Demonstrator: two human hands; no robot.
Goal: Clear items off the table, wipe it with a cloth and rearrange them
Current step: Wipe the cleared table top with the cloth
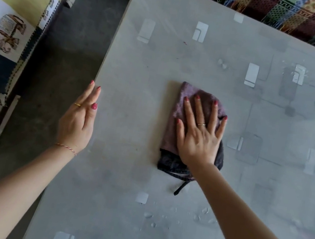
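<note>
The purple cloth [192,129] lies folded near the middle of the grey table [139,74], under the right hand [198,134], whose spread fingers press it flat. The left hand [79,118] rests open at the left edge. Better to wipe in overlapping strokes, toward the near water drops [152,224].
</note>
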